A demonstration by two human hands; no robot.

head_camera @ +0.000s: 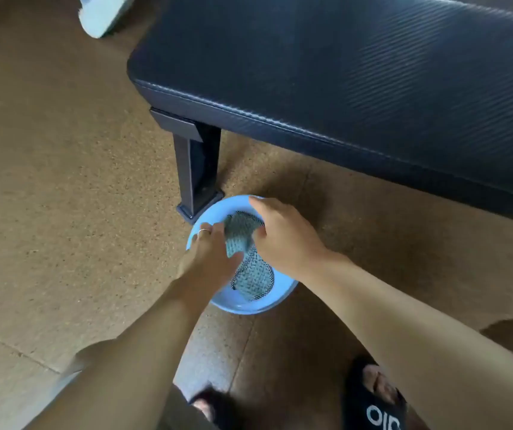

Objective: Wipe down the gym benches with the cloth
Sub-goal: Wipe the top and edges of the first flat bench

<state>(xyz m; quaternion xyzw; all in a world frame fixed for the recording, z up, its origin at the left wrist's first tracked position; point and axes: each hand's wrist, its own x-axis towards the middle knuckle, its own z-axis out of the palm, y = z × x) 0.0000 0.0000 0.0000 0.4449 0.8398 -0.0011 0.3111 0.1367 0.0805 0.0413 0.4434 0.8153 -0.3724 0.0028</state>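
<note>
A grey-green checked cloth (242, 240) lies bunched in a light blue basin (249, 302) on the floor, beside the bench's leg. My left hand (208, 259), a ring on one finger, grips the cloth's left side. My right hand (283, 237) holds the cloth from the right, fingers curled over it inside the basin. The cloth's lower part (253, 279) trails toward the near rim. A dark padded gym bench (342, 66) stretches across the upper right, above the basin.
The bench's black metal leg (197, 169) stands just left of the basin's far rim. A pale object (103, 10) lies at the top left. Brown speckled floor mats (62, 181) spread to the left. My feet in black slides (376, 401) are at the bottom.
</note>
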